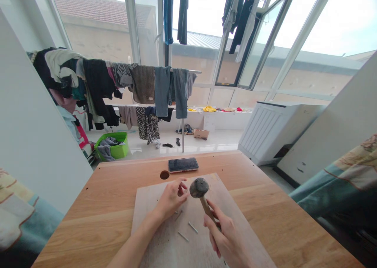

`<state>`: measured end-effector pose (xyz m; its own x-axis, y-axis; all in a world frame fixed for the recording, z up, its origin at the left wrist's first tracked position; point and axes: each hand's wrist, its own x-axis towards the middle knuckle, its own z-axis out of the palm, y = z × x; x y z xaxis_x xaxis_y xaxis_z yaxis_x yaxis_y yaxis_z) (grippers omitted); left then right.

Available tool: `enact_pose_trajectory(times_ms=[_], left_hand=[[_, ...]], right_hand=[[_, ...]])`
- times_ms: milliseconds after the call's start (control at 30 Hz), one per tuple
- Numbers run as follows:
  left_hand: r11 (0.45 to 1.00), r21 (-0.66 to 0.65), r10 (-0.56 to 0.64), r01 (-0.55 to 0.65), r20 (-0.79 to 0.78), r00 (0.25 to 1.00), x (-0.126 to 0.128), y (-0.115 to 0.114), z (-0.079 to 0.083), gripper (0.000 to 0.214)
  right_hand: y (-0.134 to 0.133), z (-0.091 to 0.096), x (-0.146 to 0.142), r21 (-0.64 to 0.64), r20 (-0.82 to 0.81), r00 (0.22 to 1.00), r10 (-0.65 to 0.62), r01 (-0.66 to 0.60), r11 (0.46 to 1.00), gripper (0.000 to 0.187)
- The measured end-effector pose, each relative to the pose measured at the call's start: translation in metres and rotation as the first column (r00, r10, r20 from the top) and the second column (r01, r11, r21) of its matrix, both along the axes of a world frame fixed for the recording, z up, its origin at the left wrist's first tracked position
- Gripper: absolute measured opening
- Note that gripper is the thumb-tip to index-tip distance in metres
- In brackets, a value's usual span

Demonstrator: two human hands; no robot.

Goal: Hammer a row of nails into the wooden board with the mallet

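My right hand (pixel 225 228) is wrapped round the wooden handle of a mallet (pixel 199 188), whose dark, round head is raised over a pale board (pixel 159 244). Left of the mallet head, my left hand (pixel 172 199) is at the board with thumb and fingers curled together in a pinch. Whatever may be between those fingertips is too small or hidden to make out. Several nails lie loose on the board below the hands, among them one nail (pixel 193 227) near the mallet handle and another nail (pixel 183 236) closer to me.
The board rests on a wooden table (pixel 97 205) with a round hole (pixel 164 175). A phone (pixel 183 164) lies beyond the board. Past the table stand a loaded clothes rack (pixel 193 71), a green tub (pixel 119 150) and a white appliance (pixel 265 130). Curtains (pixel 338 173) hang on both sides.
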<state>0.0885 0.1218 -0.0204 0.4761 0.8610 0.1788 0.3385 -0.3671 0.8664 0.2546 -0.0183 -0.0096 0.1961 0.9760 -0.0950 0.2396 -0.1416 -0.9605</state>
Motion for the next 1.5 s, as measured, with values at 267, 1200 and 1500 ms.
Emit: enact_pose_trajectory(times_ms=[267, 1200, 1500], left_hand=[[0.939, 0.006, -0.275, 0.343, -0.583, 0.764, -0.017, -0.024, 0.054, 0.02], [0.948, 0.176, -0.106, 0.264, -0.609, 0.786, -0.041, 0.003, 0.056, 0.023], [0.96, 0.166, -0.158, 0.224, -0.338, 0.928, -0.037, 0.007, 0.034, 0.022]], right_hand=[[-0.033, -0.032, 0.023, -0.037, -0.065, 0.994, -0.089, 0.087, 0.996, 0.065], [-0.031, -0.051, 0.019, -0.03, -0.1, 0.985, -0.137, 0.135, 0.99, 0.078], [-0.029, -0.049, 0.021, -0.02, -0.089, 0.986, -0.142, 0.141, 0.99, 0.076]])
